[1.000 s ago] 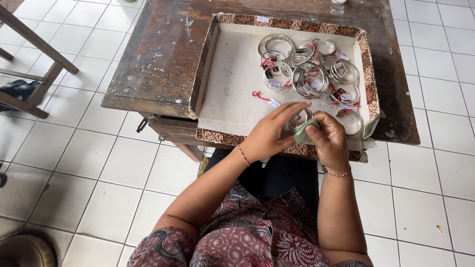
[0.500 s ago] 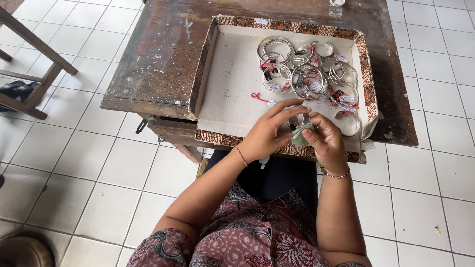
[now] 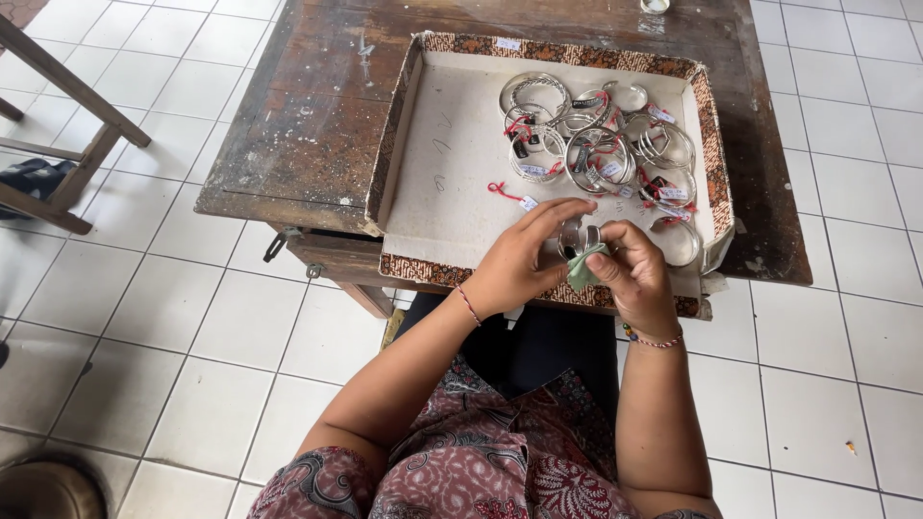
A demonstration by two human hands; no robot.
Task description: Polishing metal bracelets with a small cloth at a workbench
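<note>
In the head view, a floor of white square tiles [image 3: 144,317] with dark grout lines is seen beneath a worn, dark wooden table [image 3: 298,135], whose top is scratched and stained. Part of a wooden stool frame [image 3: 67,115] is seen at the left edge, with a dark sandal [image 3: 34,178] under it, and a round brownish object [image 3: 48,490] is cut off at the bottom left corner. On the table a shallow tray [image 3: 452,163] is set, lined in off-white and edged with brown patterned cloth. A pile of silver bangles [image 3: 596,144], many tied with red string and small tags, is gathered in the tray's far right part, and a loose red-stringed tag [image 3: 510,195] lies apart from them on the lining. Over the tray's near edge a silver bangle [image 3: 575,234] is held between both hands. The left hand [image 3: 524,259] is curled about it, fingers closed on its left side. The right hand [image 3: 635,274] is closed on a small greenish cloth [image 3: 584,267], which is pressed against the bangle. A patterned maroon garment [image 3: 481,461] is seen at the bottom.
</note>
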